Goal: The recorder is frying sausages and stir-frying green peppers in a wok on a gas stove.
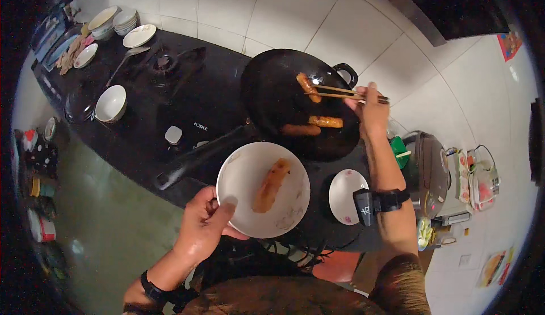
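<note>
My left hand (208,221) grips the rim of a white bowl (294,213), tilted so that one browned roll (271,186) shows inside it. My right hand (370,110) holds a pair of wooden chopsticks (340,93), whose tips are at a browned roll (308,87) in the black wok (272,76). Below that roll in the wok lie another golden roll (325,121) and a darker, partly shaded one (301,130). Whether the chopsticks clamp the roll firmly I cannot tell. The bowl is in front of the wok's near edge.
A white oval plate (347,196) lies under my right forearm. The wok's long handle (200,157) reaches left over the black cooktop. Farther left are a white bowl (111,103), a spatula (121,66) and stacked bowls (125,20). A rice cooker (425,170) stands at right.
</note>
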Tool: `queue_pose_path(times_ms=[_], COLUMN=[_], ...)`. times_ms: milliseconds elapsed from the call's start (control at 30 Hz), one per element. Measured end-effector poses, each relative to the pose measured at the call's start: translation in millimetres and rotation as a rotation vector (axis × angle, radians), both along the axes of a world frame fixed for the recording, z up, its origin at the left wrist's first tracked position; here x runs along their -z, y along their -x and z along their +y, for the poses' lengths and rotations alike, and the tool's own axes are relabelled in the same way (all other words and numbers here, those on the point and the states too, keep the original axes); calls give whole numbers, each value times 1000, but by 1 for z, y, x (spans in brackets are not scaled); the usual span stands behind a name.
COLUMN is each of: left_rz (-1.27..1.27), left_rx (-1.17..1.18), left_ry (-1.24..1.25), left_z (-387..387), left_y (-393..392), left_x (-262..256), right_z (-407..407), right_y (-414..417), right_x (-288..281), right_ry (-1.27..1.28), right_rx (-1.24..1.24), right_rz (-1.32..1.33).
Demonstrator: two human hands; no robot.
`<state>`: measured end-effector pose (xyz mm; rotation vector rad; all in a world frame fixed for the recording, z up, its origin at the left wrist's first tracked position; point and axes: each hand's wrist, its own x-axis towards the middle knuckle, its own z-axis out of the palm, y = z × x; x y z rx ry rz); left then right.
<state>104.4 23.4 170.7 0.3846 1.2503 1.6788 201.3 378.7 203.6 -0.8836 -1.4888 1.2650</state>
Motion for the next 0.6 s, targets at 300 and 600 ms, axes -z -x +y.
queue_pose_path(times_ms=[300,600], left_rz=[-16,-24], left_rx=[-10,46], left_ry=[36,65], left_z=[10,19], left_y=[4,4], left_x=[-6,-12], right_z=[5,-75], right_y=[-47,-94], right_x=[-13,-95], right_ry=[129,-5], right_rx=[4,-388], right_rz=[100,66])
